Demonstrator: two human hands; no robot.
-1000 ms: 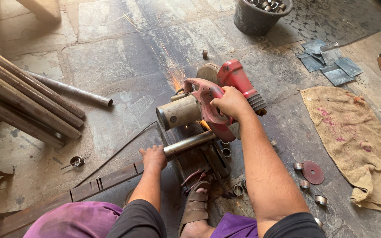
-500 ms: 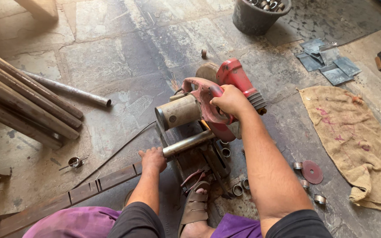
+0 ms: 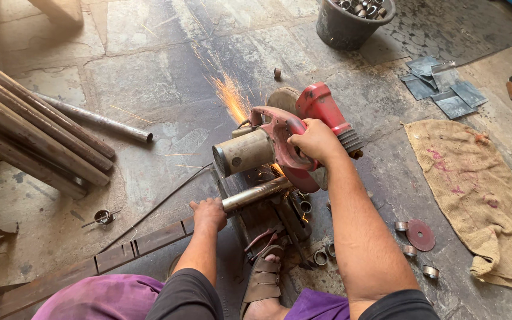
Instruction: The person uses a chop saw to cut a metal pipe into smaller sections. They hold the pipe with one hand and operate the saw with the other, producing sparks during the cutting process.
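My right hand (image 3: 314, 141) grips the handle of a red chop saw (image 3: 285, 133) and presses it down. Sparks (image 3: 230, 95) fly up and to the left from the blade. Under the blade lies a round metal pipe (image 3: 255, 194), clamped in the saw's base. My left hand (image 3: 208, 213) holds the pipe's near end. A sandalled foot (image 3: 263, 281) rests on the saw's base just below the pipe. Several short cut rings (image 3: 321, 256) lie beside the base.
Long rusty pipes (image 3: 37, 139) are stacked at the left. A black bucket of cut rings (image 3: 354, 18) stands at the top. A burlap sack (image 3: 475, 195) lies at the right, with a red cutting disc (image 3: 420, 234) and metal plates (image 3: 442, 92) nearby. A flat steel bar (image 3: 114, 255) lies in front.
The saw has come down onto the pipe, and a burst of sparks now sprays up and left. Both hands keep their grips.
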